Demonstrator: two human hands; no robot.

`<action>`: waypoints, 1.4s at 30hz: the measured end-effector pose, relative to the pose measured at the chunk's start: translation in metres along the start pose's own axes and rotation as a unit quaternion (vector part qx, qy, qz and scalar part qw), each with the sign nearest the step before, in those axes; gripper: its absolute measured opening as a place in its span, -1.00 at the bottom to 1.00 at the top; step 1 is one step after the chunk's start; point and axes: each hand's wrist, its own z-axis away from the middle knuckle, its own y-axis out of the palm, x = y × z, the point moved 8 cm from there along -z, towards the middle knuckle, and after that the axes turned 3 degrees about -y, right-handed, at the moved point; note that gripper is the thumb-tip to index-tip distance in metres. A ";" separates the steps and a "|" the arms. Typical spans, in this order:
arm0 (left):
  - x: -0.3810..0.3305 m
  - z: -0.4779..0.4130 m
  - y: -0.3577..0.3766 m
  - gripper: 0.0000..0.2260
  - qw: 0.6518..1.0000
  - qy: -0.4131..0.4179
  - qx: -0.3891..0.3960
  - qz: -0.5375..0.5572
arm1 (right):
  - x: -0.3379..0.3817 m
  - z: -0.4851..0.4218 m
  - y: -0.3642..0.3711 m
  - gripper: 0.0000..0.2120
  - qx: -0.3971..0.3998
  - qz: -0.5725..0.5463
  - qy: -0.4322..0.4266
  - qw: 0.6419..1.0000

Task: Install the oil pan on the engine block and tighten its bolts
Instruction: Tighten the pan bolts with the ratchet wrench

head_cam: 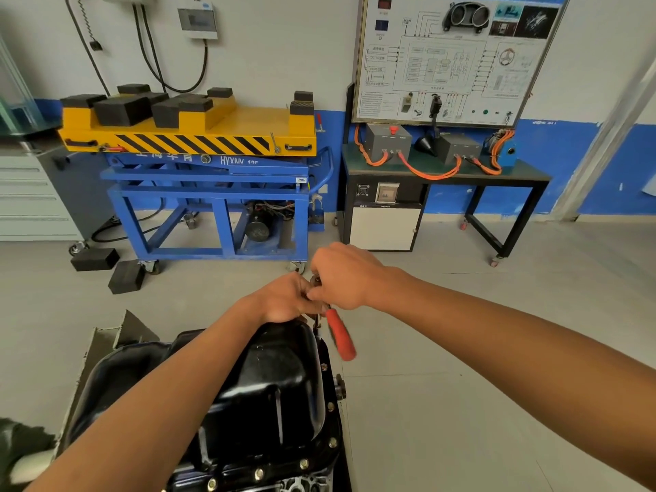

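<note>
Bolts (259, 474) in upturned oil pan (277, 378) flange, red-handled wrench (340, 339) beyond

I see my left hand (284, 300) and right hand (341, 278) meeting above the glossy black metal oil pan's (277, 378) far end, both gripping a red-handled metal wrench (340, 338).

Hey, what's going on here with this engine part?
A person is working at the far end of a glossy black metal oil pan. The right hand grips the head end of a red-handled wrench at the pan's rim; the left hand sits right beside it, fingers hidden. Several silver bolts already sit along the near flange.
</note>
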 end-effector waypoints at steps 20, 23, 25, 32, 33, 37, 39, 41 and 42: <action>0.003 -0.002 0.005 -0.83 1.000 -0.001 0.028 0.010 | 0.002 0.008 0.012 -0.61 0.043 -0.018 -0.184 0.982; 0.004 -0.002 0.006 -0.87 0.999 -0.005 0.032 0.002 | -0.001 0.010 0.011 -0.68 0.064 0.007 -0.147 0.987; 0.004 -0.002 0.006 -0.90 0.999 -0.011 0.033 0.002 | -0.003 0.012 0.008 -0.75 0.074 0.030 -0.117 0.990; 0.003 -0.001 0.006 -0.92 1.000 -0.015 0.023 0.000 | 0.000 0.014 0.005 -0.88 0.082 0.094 -0.102 0.987; 0.003 -0.001 0.005 -0.92 1.000 -0.015 0.021 -0.002 | 0.001 0.013 0.004 -0.89 0.080 0.099 -0.101 0.987; 0.004 -0.001 0.004 -0.90 1.000 -0.013 0.014 -0.003 | 0.001 0.011 0.002 -0.93 0.070 0.112 -0.092 0.987; 0.003 -0.001 0.004 -0.90 1.000 -0.008 0.012 -0.005 | 0.001 0.010 0.002 -0.94 0.065 0.117 -0.088 0.987; 0.002 0.000 0.004 -0.91 1.000 -0.005 0.011 -0.006 | 0.000 0.009 0.002 -0.94 0.060 0.125 -0.081 0.987; 0.001 0.000 0.004 -0.91 1.000 -0.004 0.011 -0.005 | 0.000 0.008 0.002 -0.94 0.059 0.129 -0.078 0.987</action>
